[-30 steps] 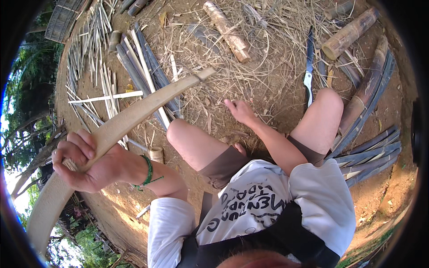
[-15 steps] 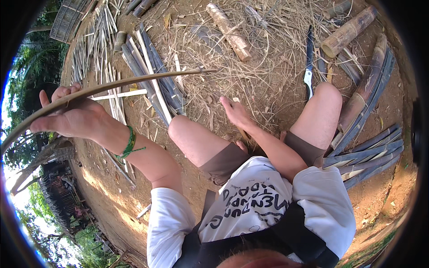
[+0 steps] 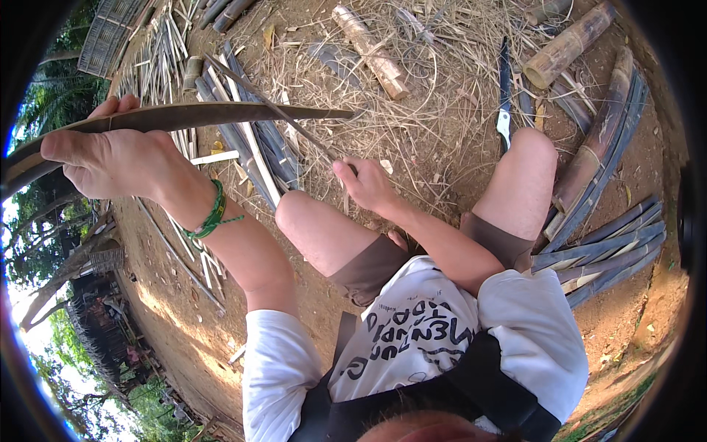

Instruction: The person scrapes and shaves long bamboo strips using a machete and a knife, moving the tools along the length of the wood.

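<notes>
My left hand (image 3: 118,155) is raised at the left and closed round a long bamboo strip (image 3: 243,113). The strip runs from the left rim to a narrow tip over the middle of the ground, its broad face showing. In front of my body, my right hand (image 3: 366,184) grips a long thin knife (image 3: 313,141), seen nearly edge-on. Its blade slants up and left from my fist and crosses the strip in the picture; whether they touch I cannot tell. The knife's handle is mostly hidden in my fingers.
A folding saw (image 3: 504,96) lies beyond my right knee. Bamboo poles (image 3: 568,46) and a bundle of dark strips (image 3: 611,247) lie at the right. Split bamboo (image 3: 254,144) lies beyond my left knee. Shavings (image 3: 434,110) cover the ground ahead.
My right hand has risen slightly and moved left, bringing the knife up across the strip. The strip has turned to show its broad face, and my left hand has rolled with it.
</notes>
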Tool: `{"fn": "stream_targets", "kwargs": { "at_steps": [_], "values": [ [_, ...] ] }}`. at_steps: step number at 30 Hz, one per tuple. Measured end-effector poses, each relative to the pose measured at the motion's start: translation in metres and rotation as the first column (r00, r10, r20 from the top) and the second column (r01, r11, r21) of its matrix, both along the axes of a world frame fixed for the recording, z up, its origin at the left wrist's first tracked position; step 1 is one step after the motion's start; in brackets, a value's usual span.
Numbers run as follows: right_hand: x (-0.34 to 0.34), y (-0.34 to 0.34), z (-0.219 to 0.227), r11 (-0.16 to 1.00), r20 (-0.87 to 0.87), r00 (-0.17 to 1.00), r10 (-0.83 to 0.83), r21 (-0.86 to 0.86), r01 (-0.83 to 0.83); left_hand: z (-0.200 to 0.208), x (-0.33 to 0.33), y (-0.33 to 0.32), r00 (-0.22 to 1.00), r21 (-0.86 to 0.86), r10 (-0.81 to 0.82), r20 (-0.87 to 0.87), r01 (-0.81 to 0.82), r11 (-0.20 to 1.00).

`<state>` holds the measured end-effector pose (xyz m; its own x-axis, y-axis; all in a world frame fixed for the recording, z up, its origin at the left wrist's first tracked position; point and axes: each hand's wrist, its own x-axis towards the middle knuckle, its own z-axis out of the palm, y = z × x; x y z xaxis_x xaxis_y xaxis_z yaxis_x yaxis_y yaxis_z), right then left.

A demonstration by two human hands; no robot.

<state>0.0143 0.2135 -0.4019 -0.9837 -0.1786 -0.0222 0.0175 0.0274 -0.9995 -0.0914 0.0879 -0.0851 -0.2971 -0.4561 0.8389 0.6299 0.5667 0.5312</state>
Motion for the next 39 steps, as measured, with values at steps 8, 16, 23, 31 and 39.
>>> {"fn": "stream_targets", "kwargs": {
  "at_steps": [8,16,23,31,39],
  "values": [
    [0.017,0.008,0.069,0.998,0.114,0.992,0.047,-0.038,-0.043,-0.004,0.004,-0.005,1.0,-0.001,-0.028,-0.006,0.028,1.0],
    [0.018,0.013,0.049,0.993,0.242,0.969,0.046,0.091,-0.069,-0.007,0.015,-0.005,1.0,0.005,-0.006,-0.015,0.006,1.0],
    [0.016,0.017,-0.017,0.966,0.427,0.904,0.012,0.228,-0.121,-0.005,0.017,-0.001,1.0,0.023,-0.009,-0.02,0.009,1.0],
    [0.01,0.022,-0.03,0.962,0.462,0.885,0.062,0.208,-0.176,-0.011,0.026,-0.004,0.998,-0.035,0.051,-0.022,-0.052,0.998],
    [-0.004,0.034,-0.08,0.939,0.555,0.832,0.021,0.275,-0.207,-0.01,0.026,-0.008,0.997,-0.036,0.064,-0.039,-0.065,0.997]
  ]
}}
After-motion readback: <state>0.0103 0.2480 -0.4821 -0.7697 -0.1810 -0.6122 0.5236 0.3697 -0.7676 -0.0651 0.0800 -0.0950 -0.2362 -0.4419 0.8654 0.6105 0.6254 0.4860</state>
